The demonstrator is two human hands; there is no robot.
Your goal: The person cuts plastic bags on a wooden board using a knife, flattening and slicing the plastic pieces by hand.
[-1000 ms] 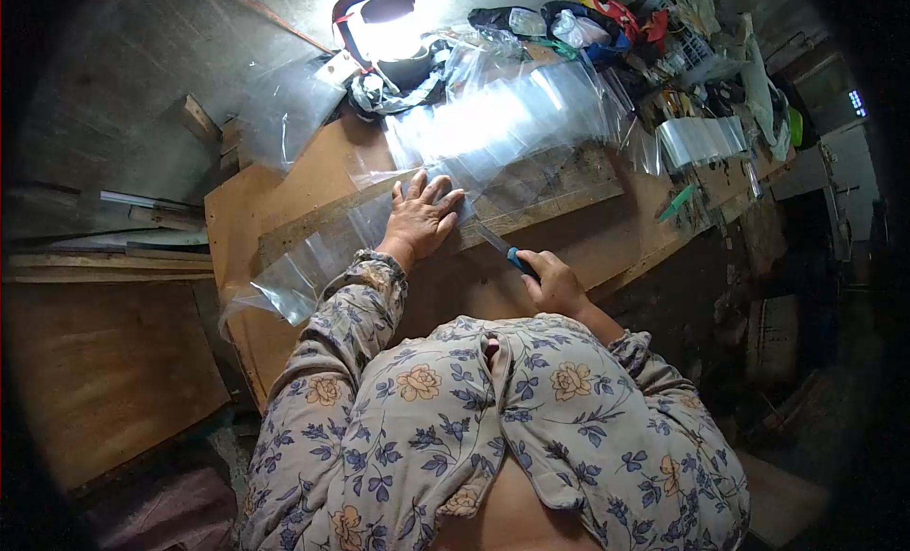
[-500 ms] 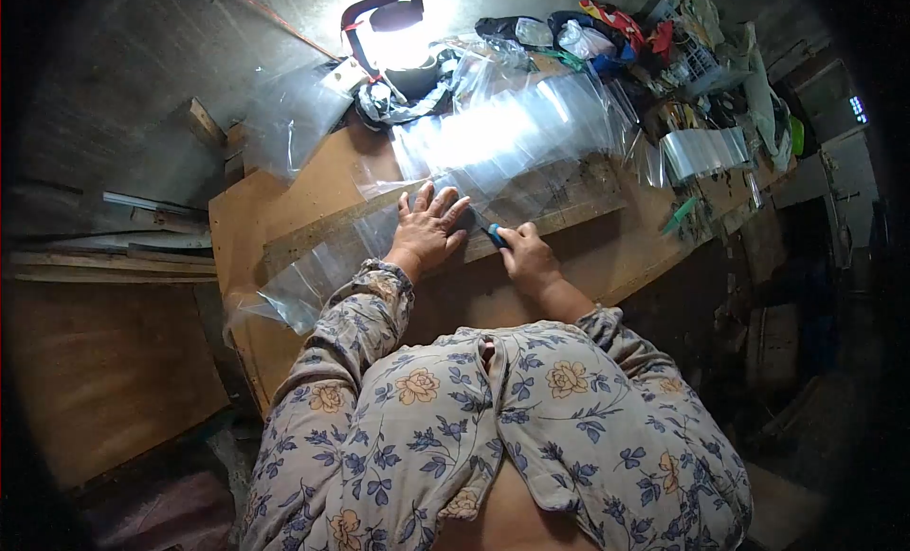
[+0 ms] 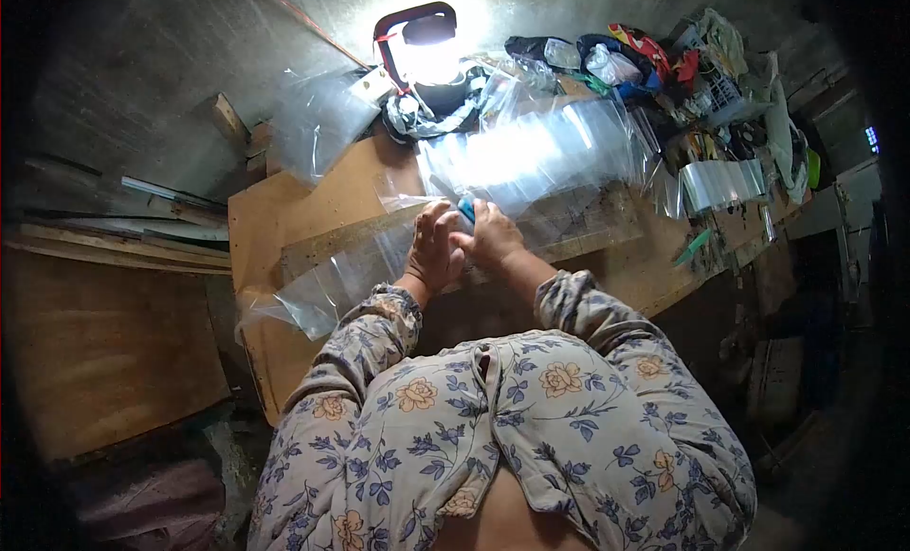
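My right hand [image 3: 495, 236] is closed round the blue handle of a knife [image 3: 465, 208], its dark blade pointing up and to the left. Close beside it, my left hand [image 3: 434, 247] has its fingers curled over the near edge of the wooden board [image 3: 313, 253]. Whether those fingers pinch anything is hidden. Clear plastic film [image 3: 332, 284] lies across the board, left of my left hand. Beyond both hands, a row of overlapping clear plastic sheets [image 3: 569, 143] shines under the lamp.
A lit lamp [image 3: 431, 63] with a dark red-edged handle stands at the back. A roll of clear plastic [image 3: 722, 184], a green tool [image 3: 695, 246] and a heaped basket [image 3: 725, 101] are at right. Planks [image 3: 114, 252] lie at left.
My right hand has moved left and away from me, bringing the knife up beside my left hand. My left hand has gone from lying flat to curled. The view has shifted slightly.
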